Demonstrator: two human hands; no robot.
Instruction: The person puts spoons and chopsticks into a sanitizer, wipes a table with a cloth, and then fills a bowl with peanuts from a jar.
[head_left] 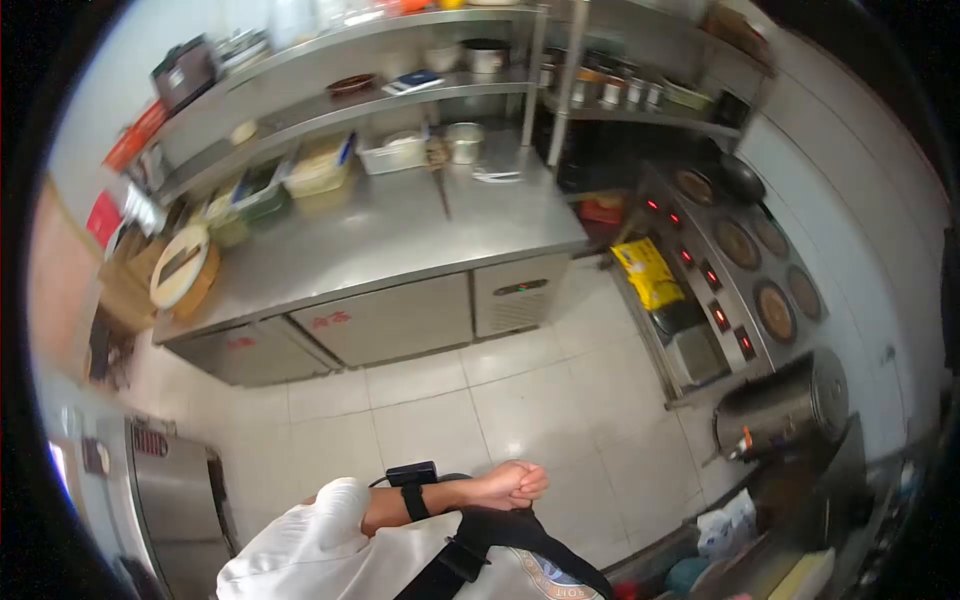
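Note:
My left hand [510, 485] is curled into a loose fist in front of my chest, at the bottom centre of the view. Nothing shows between its fingers. A black wrist strap [414, 502] with a small dark device [411, 474] is on that forearm, and a black strap [500, 526] crosses my white shirt [310, 540] just below the hand. My right hand is out of sight.
Ahead stands a steel counter [370, 240] with food tubs [320, 170] and a round board [184, 270]. Right are a multi-plate cooker [735, 250], a yellow bag [648, 273] and a large steel pot [770, 405]. A steel cabinet [180, 500] is left.

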